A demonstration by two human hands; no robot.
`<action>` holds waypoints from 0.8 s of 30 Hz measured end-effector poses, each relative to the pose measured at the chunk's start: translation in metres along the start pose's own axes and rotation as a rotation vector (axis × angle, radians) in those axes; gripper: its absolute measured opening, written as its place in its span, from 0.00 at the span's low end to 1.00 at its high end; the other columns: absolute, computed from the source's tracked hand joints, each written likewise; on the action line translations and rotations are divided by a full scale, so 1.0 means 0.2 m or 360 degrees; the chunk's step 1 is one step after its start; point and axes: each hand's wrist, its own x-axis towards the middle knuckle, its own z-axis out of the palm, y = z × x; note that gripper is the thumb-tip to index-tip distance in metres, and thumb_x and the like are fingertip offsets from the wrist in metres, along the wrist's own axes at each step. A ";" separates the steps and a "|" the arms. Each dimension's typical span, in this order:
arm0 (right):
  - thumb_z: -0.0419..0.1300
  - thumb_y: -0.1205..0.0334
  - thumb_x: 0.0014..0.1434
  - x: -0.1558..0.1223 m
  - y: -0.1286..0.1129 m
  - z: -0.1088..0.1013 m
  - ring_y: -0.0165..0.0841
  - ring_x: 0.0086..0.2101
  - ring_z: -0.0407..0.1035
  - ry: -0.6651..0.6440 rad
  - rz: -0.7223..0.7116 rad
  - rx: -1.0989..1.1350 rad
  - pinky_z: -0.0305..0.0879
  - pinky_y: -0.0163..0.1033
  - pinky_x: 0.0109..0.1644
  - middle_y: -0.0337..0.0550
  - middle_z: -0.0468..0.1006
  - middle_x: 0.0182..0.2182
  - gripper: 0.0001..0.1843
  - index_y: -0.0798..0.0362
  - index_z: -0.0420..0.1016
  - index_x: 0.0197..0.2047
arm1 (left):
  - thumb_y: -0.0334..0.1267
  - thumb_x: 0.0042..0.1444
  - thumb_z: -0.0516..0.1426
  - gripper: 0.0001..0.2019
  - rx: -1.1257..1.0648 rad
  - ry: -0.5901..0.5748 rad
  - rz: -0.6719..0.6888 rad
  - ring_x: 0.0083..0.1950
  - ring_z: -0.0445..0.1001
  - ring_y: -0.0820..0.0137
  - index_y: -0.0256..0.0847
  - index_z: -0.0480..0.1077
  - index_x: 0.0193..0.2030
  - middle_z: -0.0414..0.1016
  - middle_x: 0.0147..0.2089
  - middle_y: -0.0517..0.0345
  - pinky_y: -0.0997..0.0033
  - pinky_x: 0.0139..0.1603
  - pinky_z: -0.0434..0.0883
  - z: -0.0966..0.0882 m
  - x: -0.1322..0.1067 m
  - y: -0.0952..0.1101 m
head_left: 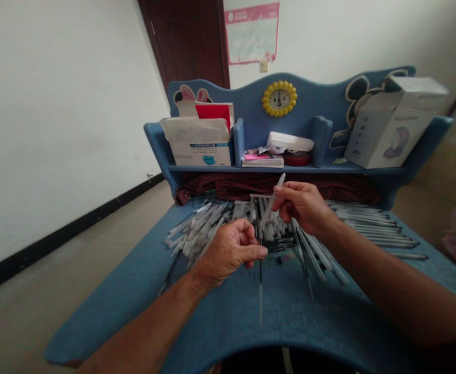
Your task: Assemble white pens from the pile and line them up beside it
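My left hand (231,252), thumb and fingers closed, pinches a thin pen refill (260,298) that hangs upright, its lower part pale and its upper part dark. Higher and to the right, my right hand (304,205) grips a translucent white pen barrel (269,210), tilted with its lower end close to the top of the refill. Whether the two touch, I cannot tell. Behind my left hand lies a heap of whitish barrels (197,234). Small dark pieces (278,244) lie beyond my fingertips, and loose long refills (317,257) lie below my right wrist.
Dark-tipped pens (376,228) lie in a row at the right of the blue table (126,317). A shelf (212,169) at the back carries a mask box (200,150), papers (263,162) and a white carton (384,130). Folded checked cloth (220,183) lies beneath it.
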 end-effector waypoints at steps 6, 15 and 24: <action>0.61 0.59 0.51 0.00 0.02 0.00 0.25 0.09 0.62 -0.0094 0.0157 -0.0012 0.53 0.28 0.10 0.42 0.76 0.17 0.12 0.56 0.66 0.23 | 0.33 0.42 0.65 0.17 0.0004 0.0006 0.0000 0.21 0.66 0.78 0.39 0.58 0.29 0.69 0.23 0.65 0.80 0.18 0.64 0.01 0.00 0.01; 0.59 0.61 0.53 0.02 0.05 -0.03 0.26 0.08 0.61 -0.0246 0.0350 0.0019 0.52 0.28 0.09 0.42 0.75 0.15 0.10 0.56 0.65 0.24 | 0.32 0.41 0.66 0.17 -0.0205 -0.0118 -0.0204 0.18 0.66 0.78 0.36 0.63 0.36 0.71 0.22 0.62 0.80 0.18 0.64 -0.01 0.01 -0.01; 0.60 0.57 0.53 0.01 0.11 0.00 0.24 0.09 0.60 -0.0485 0.0454 0.0046 0.51 0.26 0.10 0.38 0.72 0.14 0.13 0.56 0.65 0.24 | 0.33 0.40 0.66 0.15 -0.0384 -0.0198 -0.0348 0.17 0.65 0.80 0.35 0.68 0.35 0.71 0.22 0.62 0.80 0.18 0.65 -0.01 0.02 0.00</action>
